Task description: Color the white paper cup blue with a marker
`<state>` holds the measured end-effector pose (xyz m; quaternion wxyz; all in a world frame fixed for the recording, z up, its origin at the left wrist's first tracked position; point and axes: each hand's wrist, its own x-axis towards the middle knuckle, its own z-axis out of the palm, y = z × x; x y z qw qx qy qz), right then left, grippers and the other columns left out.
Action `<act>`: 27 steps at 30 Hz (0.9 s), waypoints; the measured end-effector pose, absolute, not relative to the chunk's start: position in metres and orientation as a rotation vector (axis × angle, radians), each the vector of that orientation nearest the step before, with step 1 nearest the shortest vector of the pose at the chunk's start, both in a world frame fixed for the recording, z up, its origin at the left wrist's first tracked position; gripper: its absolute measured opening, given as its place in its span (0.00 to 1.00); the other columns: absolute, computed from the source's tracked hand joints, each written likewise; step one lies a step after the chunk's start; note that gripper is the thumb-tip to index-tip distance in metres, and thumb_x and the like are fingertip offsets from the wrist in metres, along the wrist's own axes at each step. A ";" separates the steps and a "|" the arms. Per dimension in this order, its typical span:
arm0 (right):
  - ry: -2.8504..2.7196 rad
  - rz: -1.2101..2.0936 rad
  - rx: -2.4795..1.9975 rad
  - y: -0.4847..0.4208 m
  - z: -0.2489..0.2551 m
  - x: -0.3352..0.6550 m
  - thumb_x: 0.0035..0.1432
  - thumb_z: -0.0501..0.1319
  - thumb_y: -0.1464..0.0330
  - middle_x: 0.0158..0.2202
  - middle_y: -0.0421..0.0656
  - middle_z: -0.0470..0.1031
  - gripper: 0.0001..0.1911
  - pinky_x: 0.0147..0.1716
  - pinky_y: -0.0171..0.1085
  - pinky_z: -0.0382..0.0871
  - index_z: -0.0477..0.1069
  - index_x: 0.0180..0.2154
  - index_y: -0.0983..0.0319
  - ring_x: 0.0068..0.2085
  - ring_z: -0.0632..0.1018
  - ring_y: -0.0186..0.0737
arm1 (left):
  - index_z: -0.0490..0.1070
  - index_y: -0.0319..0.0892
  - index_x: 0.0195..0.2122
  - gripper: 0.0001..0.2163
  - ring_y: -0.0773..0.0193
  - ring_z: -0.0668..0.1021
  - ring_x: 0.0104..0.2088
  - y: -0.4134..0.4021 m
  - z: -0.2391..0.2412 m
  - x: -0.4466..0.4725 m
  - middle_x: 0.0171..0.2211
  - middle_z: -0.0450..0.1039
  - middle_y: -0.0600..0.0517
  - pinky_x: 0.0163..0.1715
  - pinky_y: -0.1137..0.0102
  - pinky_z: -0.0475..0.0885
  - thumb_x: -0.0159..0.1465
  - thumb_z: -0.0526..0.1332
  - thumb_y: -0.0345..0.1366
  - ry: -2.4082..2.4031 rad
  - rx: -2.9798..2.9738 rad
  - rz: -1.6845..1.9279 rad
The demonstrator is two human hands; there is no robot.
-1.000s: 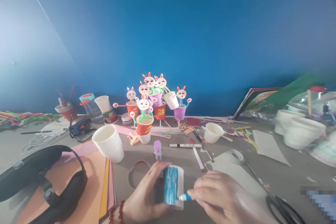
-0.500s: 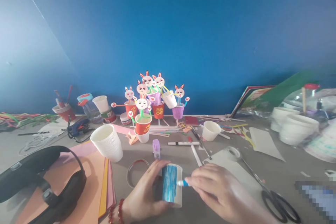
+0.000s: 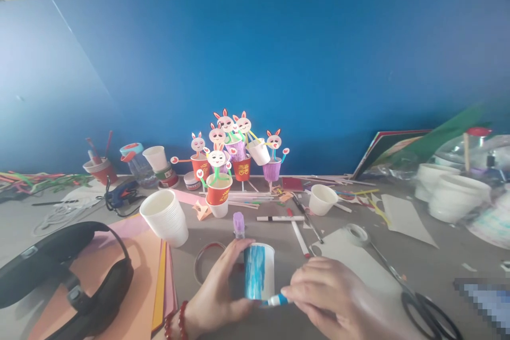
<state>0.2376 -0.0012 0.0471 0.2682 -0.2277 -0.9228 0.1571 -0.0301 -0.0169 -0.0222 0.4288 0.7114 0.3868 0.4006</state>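
Between the thumb and fingers of my left hand is a white paper cup, lying on its side to my view, with streaky blue colouring over part of its wall. My right hand pinches a blue-and-white marker. Its tip is at the cup's lower edge, close to my left thumb; whether it touches the cup I cannot tell. Just beyond the cup stands a small purple-capped bottle. A roll of tape lies beside my left hand.
Stacked white cups and a black headset on coloured paper lie left. Rabbit-faced cup figures stand at the back. Scissors, clear tape and a black-capped marker lie to the right and centre.
The marker in my right hand has moved down from the cup's side to its lower edge. My left hand still holds the cup. The view has shifted slightly.
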 end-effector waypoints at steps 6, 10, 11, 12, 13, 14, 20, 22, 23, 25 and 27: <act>-2.372 0.266 -0.668 -0.002 0.044 0.239 0.64 0.58 0.76 0.38 0.44 0.85 0.15 0.39 0.38 0.74 0.77 0.48 0.57 0.35 0.83 0.41 | 0.55 0.53 0.65 0.38 0.43 0.69 0.63 -0.019 -0.021 -0.029 0.63 0.61 0.44 0.58 0.52 0.71 0.55 0.70 0.33 0.934 1.726 1.010; -2.466 0.389 -0.630 -0.003 0.047 0.238 0.64 0.57 0.77 0.33 0.40 0.84 0.14 0.36 0.37 0.73 0.77 0.44 0.57 0.31 0.82 0.38 | 0.56 0.51 0.65 0.37 0.42 0.70 0.62 -0.020 -0.020 -0.029 0.63 0.62 0.42 0.58 0.52 0.71 0.55 0.69 0.32 0.959 1.754 1.005; -2.473 0.412 -0.635 -0.004 0.048 0.238 0.64 0.57 0.77 0.33 0.40 0.84 0.14 0.36 0.37 0.72 0.77 0.44 0.56 0.31 0.81 0.38 | 0.56 0.51 0.65 0.37 0.43 0.70 0.62 -0.019 -0.020 -0.029 0.64 0.61 0.43 0.58 0.52 0.71 0.55 0.69 0.32 0.953 1.740 1.009; -2.459 0.416 -0.644 -0.004 0.048 0.238 0.64 0.57 0.77 0.33 0.40 0.84 0.14 0.37 0.37 0.73 0.77 0.44 0.57 0.31 0.82 0.37 | 0.56 0.52 0.65 0.37 0.44 0.69 0.62 -0.019 -0.019 -0.029 0.64 0.61 0.44 0.58 0.53 0.71 0.55 0.69 0.32 0.943 1.724 1.014; -2.430 0.401 -0.659 -0.004 0.048 0.238 0.64 0.58 0.77 0.34 0.40 0.84 0.14 0.38 0.37 0.73 0.77 0.45 0.57 0.32 0.82 0.38 | 0.56 0.52 0.65 0.37 0.44 0.69 0.63 -0.019 -0.019 -0.028 0.64 0.61 0.44 0.58 0.54 0.71 0.55 0.69 0.32 0.934 1.710 1.021; -2.398 0.375 -0.669 -0.004 0.047 0.238 0.64 0.58 0.77 0.35 0.41 0.85 0.14 0.39 0.37 0.73 0.77 0.46 0.57 0.33 0.82 0.38 | 0.56 0.53 0.64 0.37 0.45 0.69 0.63 -0.019 -0.018 -0.028 0.64 0.61 0.45 0.58 0.54 0.71 0.56 0.69 0.32 0.926 1.703 1.023; -2.441 0.416 -0.628 -0.003 0.048 0.237 0.63 0.58 0.77 0.33 0.39 0.84 0.13 0.36 0.37 0.74 0.77 0.43 0.56 0.31 0.82 0.37 | 0.56 0.51 0.64 0.36 0.44 0.70 0.61 -0.019 -0.019 -0.027 0.62 0.62 0.43 0.58 0.53 0.71 0.56 0.70 0.35 0.933 1.697 1.035; -2.414 0.418 -0.634 -0.002 0.047 0.238 0.63 0.59 0.77 0.35 0.39 0.85 0.14 0.39 0.37 0.75 0.77 0.44 0.56 0.33 0.83 0.38 | 0.56 0.50 0.64 0.36 0.43 0.70 0.62 -0.019 -0.020 -0.027 0.62 0.61 0.42 0.57 0.52 0.71 0.56 0.70 0.36 0.911 1.673 1.050; -2.380 0.389 -0.663 -0.001 0.046 0.239 0.64 0.59 0.76 0.36 0.40 0.85 0.14 0.39 0.37 0.76 0.77 0.46 0.55 0.34 0.84 0.39 | 0.56 0.50 0.64 0.36 0.42 0.69 0.62 -0.019 -0.020 -0.027 0.62 0.60 0.42 0.58 0.52 0.71 0.56 0.70 0.37 0.893 1.660 1.061; -2.316 0.311 -0.740 0.002 0.043 0.241 0.65 0.58 0.75 0.38 0.42 0.85 0.14 0.36 0.38 0.77 0.76 0.47 0.55 0.36 0.84 0.41 | 0.55 0.50 0.64 0.36 0.42 0.68 0.63 -0.020 -0.019 -0.027 0.62 0.60 0.42 0.58 0.52 0.70 0.56 0.70 0.37 0.856 1.654 1.061; -2.295 0.257 -0.805 0.005 0.039 0.242 0.67 0.56 0.74 0.38 0.43 0.85 0.14 0.33 0.37 0.78 0.77 0.48 0.56 0.35 0.85 0.42 | 0.55 0.51 0.64 0.37 0.42 0.70 0.62 -0.021 -0.018 -0.026 0.62 0.60 0.42 0.58 0.52 0.70 0.55 0.70 0.34 0.828 1.657 1.038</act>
